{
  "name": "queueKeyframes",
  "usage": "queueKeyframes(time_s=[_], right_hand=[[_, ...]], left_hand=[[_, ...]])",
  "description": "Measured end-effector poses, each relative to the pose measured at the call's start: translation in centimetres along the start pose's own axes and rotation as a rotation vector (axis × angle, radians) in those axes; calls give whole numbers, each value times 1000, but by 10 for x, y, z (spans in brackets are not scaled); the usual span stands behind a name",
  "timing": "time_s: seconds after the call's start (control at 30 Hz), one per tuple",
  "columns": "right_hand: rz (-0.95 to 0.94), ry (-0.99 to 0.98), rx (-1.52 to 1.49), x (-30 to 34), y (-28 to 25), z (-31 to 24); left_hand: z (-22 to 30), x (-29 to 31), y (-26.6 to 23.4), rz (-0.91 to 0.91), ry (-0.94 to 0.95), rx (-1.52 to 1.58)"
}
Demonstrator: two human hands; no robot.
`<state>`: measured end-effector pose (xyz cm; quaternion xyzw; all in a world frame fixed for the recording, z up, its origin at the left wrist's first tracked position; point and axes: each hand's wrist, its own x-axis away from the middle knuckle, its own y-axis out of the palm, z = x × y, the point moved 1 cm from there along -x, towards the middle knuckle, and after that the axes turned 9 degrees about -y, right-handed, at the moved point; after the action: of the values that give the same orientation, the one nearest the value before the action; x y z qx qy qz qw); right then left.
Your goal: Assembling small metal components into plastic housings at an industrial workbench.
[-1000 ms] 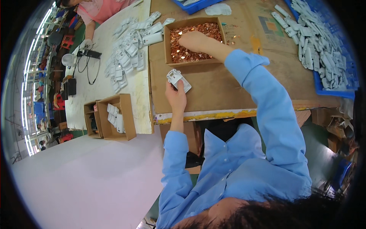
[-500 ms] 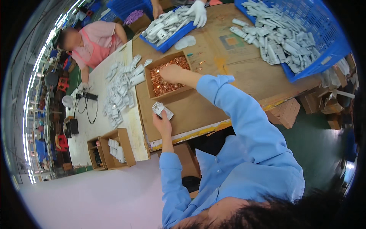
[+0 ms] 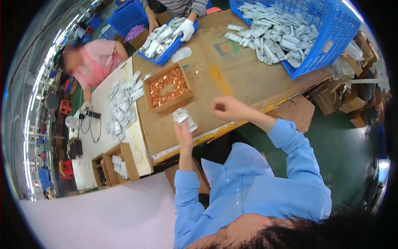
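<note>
Far left: couple of red stools (image 3: 64, 106), plus bright strip lights (image 3: 53, 45) running up the edge
Pale bench (image 3: 84, 170): black gadget (image 3: 94, 114) with a loopy dark cable (image 3: 91, 135), whitish cup-like thing (image 3: 71, 121) near it
Past the bench: person in a pink apron (image 3: 94, 70), kinda leaning in
Up top: someone in a striped top (image 3: 178, 6), blue crate (image 3: 128, 18), some purple stuff (image 3: 135, 32) in a box
Right-side floor (image 3: 331, 145): green, bunch of cardboard boxes (image 3: 327, 101), crumpled clear plastic (image 3: 340, 69)
</note>
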<state>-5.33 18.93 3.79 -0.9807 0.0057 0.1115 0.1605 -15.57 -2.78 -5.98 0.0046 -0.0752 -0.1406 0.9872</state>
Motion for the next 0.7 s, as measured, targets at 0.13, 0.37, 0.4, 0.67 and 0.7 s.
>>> queueKeyframes(time_s=[0.13,0.37,0.4,0.67,0.7], right_hand=[[32,174,-225,59,-4,-7],[288,53,-93,92,9,-25],[304,2,-31,91,10,-29],[386,-131,284,86,32,-26],[382,-129,282,87,33,-24]], left_hand=[[22,54,62,-248,-184,104],[21,93,81,-432,-139,-2],[25,95,82,-457,-135,-22],[44,118,85,-395,116,-327],[45,120,85,-405,110,-326]])
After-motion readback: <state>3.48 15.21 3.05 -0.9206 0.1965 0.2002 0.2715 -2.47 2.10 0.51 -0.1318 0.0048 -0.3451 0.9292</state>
